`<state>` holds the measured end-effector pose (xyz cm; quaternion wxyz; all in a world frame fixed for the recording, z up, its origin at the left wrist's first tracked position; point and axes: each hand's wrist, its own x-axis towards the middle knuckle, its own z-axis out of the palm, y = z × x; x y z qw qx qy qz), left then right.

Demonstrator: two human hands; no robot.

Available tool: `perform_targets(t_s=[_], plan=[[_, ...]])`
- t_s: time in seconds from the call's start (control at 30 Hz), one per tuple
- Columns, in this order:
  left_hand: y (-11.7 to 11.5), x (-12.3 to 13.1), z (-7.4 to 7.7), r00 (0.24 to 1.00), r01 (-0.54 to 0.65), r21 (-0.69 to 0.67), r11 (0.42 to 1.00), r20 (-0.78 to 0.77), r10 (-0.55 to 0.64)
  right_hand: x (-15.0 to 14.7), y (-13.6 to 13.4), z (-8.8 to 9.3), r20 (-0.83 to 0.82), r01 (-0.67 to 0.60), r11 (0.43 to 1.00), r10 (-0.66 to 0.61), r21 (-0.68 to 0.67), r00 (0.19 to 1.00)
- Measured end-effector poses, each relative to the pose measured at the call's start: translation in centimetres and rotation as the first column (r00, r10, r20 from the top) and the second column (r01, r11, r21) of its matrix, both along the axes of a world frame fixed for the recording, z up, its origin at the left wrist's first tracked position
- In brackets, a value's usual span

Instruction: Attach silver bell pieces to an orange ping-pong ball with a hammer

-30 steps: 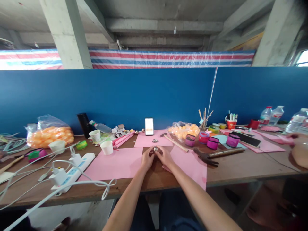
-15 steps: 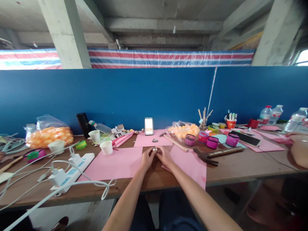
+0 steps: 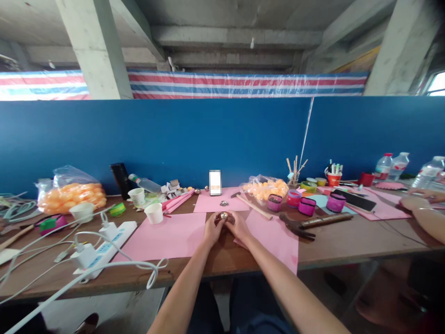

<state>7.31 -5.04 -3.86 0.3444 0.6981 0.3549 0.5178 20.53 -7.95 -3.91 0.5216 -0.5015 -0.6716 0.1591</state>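
Note:
My left hand [image 3: 213, 228] and my right hand [image 3: 237, 225] meet above the bare strip of table between two pink sheets. Both are closed, their fingertips together around a small shiny metal ball [image 3: 223, 215]. The fingers cover much of it, so its exact kind is unclear. Just beyond my hands, a small heap of shiny metal pieces [image 3: 224, 203] lies on another pink sheet [image 3: 202, 204]. A phone-like white screen [image 3: 215, 182] stands upright behind that heap.
On the right lie a wooden-handled tool [image 3: 255, 207], a claw hammer [image 3: 302, 227] and purple bands [image 3: 307, 206]. To the left are a paper cup [image 3: 153, 213], a power strip [image 3: 111, 246] and loose cables. Another person's arm [image 3: 426, 215] rests at far right.
My hands stay nearly in place, with the metal ball turned slightly between the fingers. At far right, the other person's hand has moved left onto the pink sheet.

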Motion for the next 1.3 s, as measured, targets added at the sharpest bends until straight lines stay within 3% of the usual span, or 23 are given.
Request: perform_targets(t_s=[0.53,1.3], plan=[[0.3,0.15,-0.53,1.0,-0.018,-0.04,0.999,0.015,0.019,-0.06,0.15,-0.45,-0.011,-0.011,1.0,0.01,-0.025,1.0],[0.09,-0.33,-0.05,0.97,-0.109,0.022,0.994,-0.218,0.111,-0.07,0.17,-0.1,0.038,-0.022,0.999,0.024,-0.031,0.999]])
